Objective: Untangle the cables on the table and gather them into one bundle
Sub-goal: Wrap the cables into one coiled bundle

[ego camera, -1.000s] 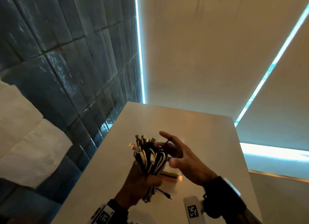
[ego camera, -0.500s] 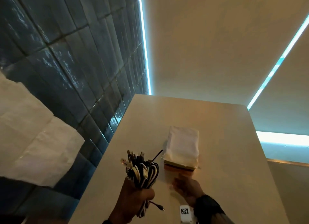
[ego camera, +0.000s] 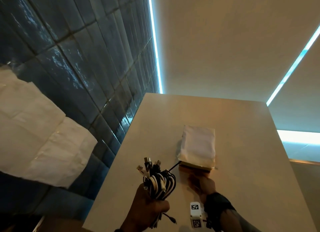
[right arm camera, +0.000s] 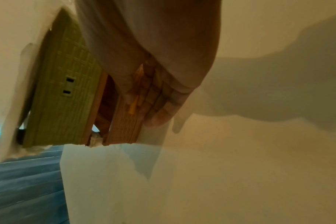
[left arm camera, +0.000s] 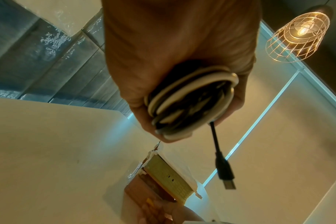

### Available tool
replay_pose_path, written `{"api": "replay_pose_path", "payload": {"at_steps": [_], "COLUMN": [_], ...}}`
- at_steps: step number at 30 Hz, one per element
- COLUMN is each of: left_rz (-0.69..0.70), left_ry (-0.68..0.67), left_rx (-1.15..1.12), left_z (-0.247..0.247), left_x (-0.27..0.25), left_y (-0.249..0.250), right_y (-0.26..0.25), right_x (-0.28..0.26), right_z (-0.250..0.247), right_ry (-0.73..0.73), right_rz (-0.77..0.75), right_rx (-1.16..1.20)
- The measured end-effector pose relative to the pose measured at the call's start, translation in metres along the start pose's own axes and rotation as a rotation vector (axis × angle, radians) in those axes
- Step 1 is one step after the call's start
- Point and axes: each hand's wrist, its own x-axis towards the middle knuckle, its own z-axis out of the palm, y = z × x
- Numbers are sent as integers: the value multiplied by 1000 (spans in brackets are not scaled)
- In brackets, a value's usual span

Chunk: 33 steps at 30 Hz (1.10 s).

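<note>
My left hand (ego camera: 147, 207) nearest, fist wrapped round cable bundle (ego camera: 160, 183), black and white loops upright above near table (ego camera: 242, 162) edge, plugs fanned at top, one black plug dangling. My right hand (ego camera: 202, 183) just right, flat on table, fingers straight, touching paper-wrapped box (ego camera: 197, 145) beyond. Tiled wall (ego camera: 78, 58) far left.

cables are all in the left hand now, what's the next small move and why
Probably lower the bundle of black and white cables onto the bare beige table. The left hand grips every cable in one coil, held above the table, and only a black USB plug dangles free. The right hand rests by the paper-wrapped box, holding no cable.
</note>
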Motion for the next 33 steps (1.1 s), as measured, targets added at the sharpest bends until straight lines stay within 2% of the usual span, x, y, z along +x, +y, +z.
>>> {"api": "replay_pose_path", "payload": {"at_steps": [6, 11, 17, 20, 23, 25, 28, 29, 31, 33], "left_rz": [8, 43, 73, 155, 152, 141, 42, 90, 295, 483], "left_ry": [-8, -126, -109, -175, -189, -197, -252, -290, -361, -506], "left_rx": [-34, -126, -226, -264, -144, -33, 164, 262, 569, 916], "left_z": [1, 7, 10, 10, 9, 4, -8, -12, -16, -13], "left_x": [1, -1, 8, 12, 13, 11, 11, 12, 19, 29], "left_y": [1, 6, -3, -4, -3, -3, -9, -8, -3, 6], "right_y": [20, 39, 53, 58, 60, 57, 46, 35, 9, -21], "right_x": [-13, -29, -43, -45, -48, -55, -63, -68, -75, -87], "right_z": [-8, -18, -25, -28, -32, -34, -40, -39, -34, -24], "right_ry": [-22, -68, -115, -119, -159, -288, -472, -501, -542, -569], "right_rz": [46, 130, 198, 205, 227, 306, 357, 351, 318, 261], "right_rx": [-17, -75, -89, -74, -63, -38, -20, -83, -204, -252]}}
